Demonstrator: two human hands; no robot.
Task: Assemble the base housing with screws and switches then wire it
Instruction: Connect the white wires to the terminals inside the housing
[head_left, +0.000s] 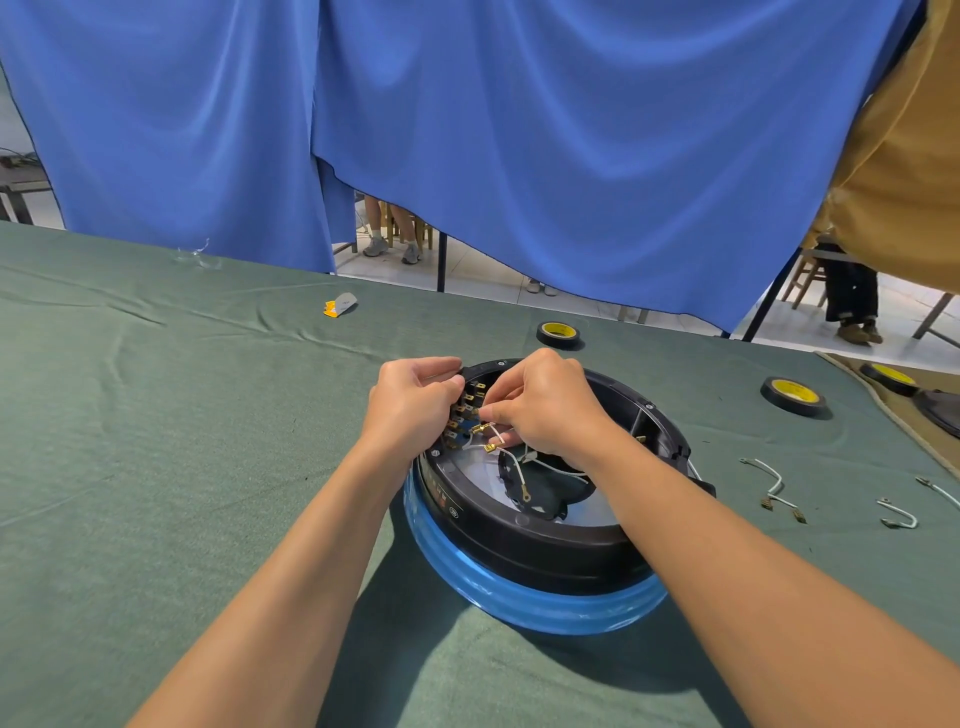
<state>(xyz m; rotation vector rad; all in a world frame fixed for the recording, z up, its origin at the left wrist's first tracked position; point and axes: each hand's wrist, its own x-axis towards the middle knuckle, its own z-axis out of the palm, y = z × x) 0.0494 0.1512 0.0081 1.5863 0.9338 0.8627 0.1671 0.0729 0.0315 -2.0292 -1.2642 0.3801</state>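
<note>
We are gripping the housing (519, 545) rim with our left hand (415, 400). Our right hand (545, 410) is pinching a wire (497, 430) at the switches (462, 415). Pushing crooked, we are risking a bent terminal.

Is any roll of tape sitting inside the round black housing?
No, one tape roll lies on the green cloth beyond the base housing; two others lie off to its right.

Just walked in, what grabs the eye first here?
Two hands meet over a round black housing with a blue band, on the green table: the left hand grips its rim, the right hand pinches a white wire by the brass terminals. A blue curtain hangs behind; tape rolls lie right.
</note>
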